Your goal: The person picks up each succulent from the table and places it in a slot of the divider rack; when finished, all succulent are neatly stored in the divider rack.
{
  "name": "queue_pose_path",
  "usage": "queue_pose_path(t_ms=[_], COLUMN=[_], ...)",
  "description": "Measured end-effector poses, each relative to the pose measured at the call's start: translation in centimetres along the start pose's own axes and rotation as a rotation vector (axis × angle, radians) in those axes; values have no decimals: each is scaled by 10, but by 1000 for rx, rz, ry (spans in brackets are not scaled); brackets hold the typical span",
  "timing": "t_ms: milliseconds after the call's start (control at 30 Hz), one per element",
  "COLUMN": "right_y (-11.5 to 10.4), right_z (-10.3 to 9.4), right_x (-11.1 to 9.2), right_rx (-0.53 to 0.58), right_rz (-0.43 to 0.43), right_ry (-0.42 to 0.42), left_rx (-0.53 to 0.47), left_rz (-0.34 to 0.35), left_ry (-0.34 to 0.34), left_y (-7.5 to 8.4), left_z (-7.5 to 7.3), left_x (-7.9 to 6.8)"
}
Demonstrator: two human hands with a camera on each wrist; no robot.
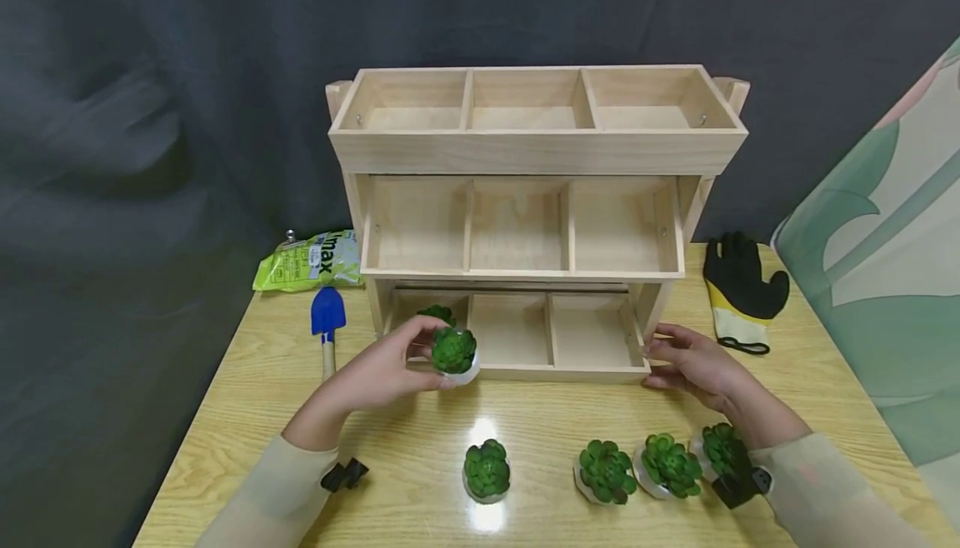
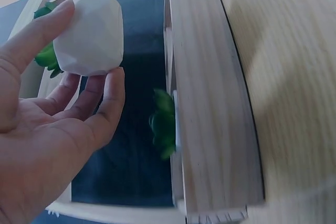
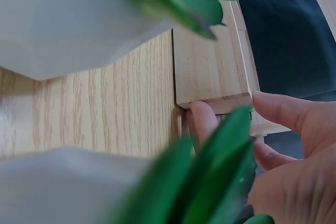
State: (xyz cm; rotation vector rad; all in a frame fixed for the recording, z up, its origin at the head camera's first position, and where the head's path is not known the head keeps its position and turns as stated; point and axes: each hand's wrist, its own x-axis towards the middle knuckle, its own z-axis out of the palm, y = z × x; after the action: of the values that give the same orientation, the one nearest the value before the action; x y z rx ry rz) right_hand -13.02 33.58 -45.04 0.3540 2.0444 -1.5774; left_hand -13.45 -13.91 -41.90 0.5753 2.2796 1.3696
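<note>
"By the bottom tray of that wooden shelf, what's the left hand up to?"

"Holding up a potted plant. Its thumb and fingers close round the white pot, in front of the left compartment's side nearest the divider. I'd call this the placing step."

"And the right hand?"

"Thumb and fingers pinch the tray's right front corner, as if to steady it."

"Does anything sit in the tray already?"

"From where I stand, 1 small succulent shows in the left compartment, partly behind the held plant. Out on the table, 1 loose succulent stands alone, and 3 grouped succulents stand near the right forearm."

"So what does the next move call for?"

"My guess is bringing the pot over the front board and lowering it upright, without knocking its neighbour. Then the fingers need room to spread and let go. Which compartment it's meant for, I can't tell; the left looks likeliest, but the divider is close enough to catch the pot."
</note>
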Motion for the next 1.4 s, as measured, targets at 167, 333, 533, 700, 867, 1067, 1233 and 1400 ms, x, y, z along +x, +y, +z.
queue_pose_path(t_ms=[167, 333, 533, 700, 867, 1067, 1233, 1400], right_y=[0, 1, 1, 1, 1, 2, 2, 3], right_z=[0, 0, 0, 0, 0, -2, -1, -1], right_x=[0, 0, -1, -1, -1, -1, -2, -1], right_rx=[3, 4, 2, -2, 0, 9, 13, 7], right_rz=[1, -7, -15, -15, -7, -7, -6, -8], right_ry=[0, -3, -10, -5, -7, -10, -8, -13], left_rx=[-10, 30, 48, 53, 72, 157, 263, 355], left_rz=[-6, -32, -41, -32, -26, -43, -43, -52], left_ry=[-4, 32, 28, -8, -21, 2, 11, 2], left_y=[7, 14, 19, 21, 23, 25, 25, 23], left_z=[7, 16, 24, 28, 34, 46, 57, 64], left_x=[17, 33, 50, 63, 75, 90, 100, 106])
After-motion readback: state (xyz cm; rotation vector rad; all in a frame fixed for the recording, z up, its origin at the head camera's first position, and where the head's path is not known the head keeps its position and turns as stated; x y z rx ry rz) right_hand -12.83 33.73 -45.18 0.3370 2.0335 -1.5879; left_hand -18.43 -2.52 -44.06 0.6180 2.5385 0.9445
